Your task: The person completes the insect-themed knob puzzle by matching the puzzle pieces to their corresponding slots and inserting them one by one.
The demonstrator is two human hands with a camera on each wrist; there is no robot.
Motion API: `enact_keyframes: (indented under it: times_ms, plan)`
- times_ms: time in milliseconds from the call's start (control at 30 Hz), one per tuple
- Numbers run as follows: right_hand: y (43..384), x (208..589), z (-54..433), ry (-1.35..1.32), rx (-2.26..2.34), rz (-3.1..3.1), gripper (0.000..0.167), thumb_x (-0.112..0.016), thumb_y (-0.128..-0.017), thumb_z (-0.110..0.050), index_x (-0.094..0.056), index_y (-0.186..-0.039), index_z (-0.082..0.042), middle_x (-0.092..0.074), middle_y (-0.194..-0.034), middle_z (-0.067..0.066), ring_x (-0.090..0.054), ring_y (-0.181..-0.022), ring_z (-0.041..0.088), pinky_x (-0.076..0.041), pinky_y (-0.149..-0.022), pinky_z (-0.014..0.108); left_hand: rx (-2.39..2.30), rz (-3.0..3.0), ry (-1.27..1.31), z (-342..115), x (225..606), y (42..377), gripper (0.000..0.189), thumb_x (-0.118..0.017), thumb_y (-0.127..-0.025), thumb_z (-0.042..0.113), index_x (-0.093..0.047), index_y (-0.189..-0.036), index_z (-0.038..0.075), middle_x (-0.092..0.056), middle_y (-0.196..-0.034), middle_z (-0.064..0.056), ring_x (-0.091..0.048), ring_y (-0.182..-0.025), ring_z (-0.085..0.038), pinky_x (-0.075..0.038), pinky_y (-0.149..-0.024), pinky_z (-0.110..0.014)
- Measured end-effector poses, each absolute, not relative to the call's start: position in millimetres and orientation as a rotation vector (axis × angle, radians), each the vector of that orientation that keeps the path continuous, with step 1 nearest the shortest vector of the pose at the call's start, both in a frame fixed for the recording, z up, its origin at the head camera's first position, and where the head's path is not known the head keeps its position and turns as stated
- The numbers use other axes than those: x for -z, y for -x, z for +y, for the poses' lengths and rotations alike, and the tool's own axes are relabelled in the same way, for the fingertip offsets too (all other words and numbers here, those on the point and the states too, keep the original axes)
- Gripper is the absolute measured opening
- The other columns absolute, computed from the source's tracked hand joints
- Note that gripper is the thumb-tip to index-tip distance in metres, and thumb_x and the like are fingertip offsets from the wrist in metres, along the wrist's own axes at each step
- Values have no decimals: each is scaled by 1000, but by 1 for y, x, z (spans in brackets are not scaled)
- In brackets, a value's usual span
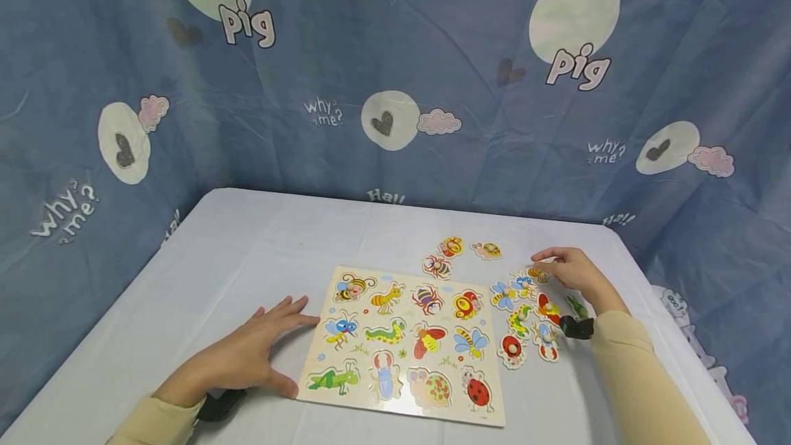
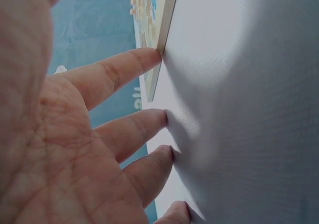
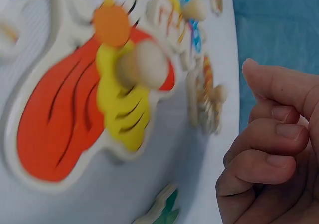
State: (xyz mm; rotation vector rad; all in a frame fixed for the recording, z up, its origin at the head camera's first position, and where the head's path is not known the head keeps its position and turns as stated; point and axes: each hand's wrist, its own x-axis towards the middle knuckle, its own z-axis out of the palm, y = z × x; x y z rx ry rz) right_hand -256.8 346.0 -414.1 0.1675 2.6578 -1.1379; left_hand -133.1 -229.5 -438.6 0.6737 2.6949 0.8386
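Observation:
A wooden insect peg puzzle board (image 1: pixel 404 347) lies on the table, printed with insect pictures. My left hand (image 1: pixel 256 351) is spread at its left side, thumb near the lower corner; in the left wrist view one fingertip (image 2: pixel 154 56) touches the board's edge. The right hand (image 1: pixel 571 273) hovers over the loose pieces at the right, fingertips right by an orange-striped piece (image 1: pixel 537 275). In the right wrist view its fingers are loosely bent with nothing between them. Close below that camera lies a red-winged insect piece (image 3: pixel 65 114) with a round wooden knob.
Several knobbed pieces lie right of the board, among them a ladybug (image 1: pixel 512 351), a caterpillar (image 1: pixel 520 320) and a stag beetle (image 1: pixel 546 342). Behind the board are a spider (image 1: pixel 437 266), a red-and-yellow bug (image 1: pixel 451 246) and a snail (image 1: pixel 487 250). A blue curtain (image 1: pixel 395 53) hangs behind the white table (image 1: pixel 259 239).

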Motion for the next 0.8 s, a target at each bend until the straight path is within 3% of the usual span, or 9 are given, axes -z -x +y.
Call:
enact_keyframes:
  times_ms: [467,800]
  plan:
    - [256,429,362,-227,1118,2635,46,-71,-103,-30,-66,-139,-1,-50,-90,-1,-46,-80,17,-41,-65,29,-832,2695,-673,-230,440,133,107,-104,-55,47,-61,-150,23,-37,-173,-22,-25,-161,-53,-16,-122,-85]
    - [256,433,362,-236,1103,2635,41,-69,-105,-28,-67,-137,-2,-49,-91,1,-47,-83,19,-40,-68,30,-861,2678,-651,-231,439,133,108,-103,-54,49,-61,-150,23,-36,-174,-20,-23,-162,-52,-13,-123,-84]
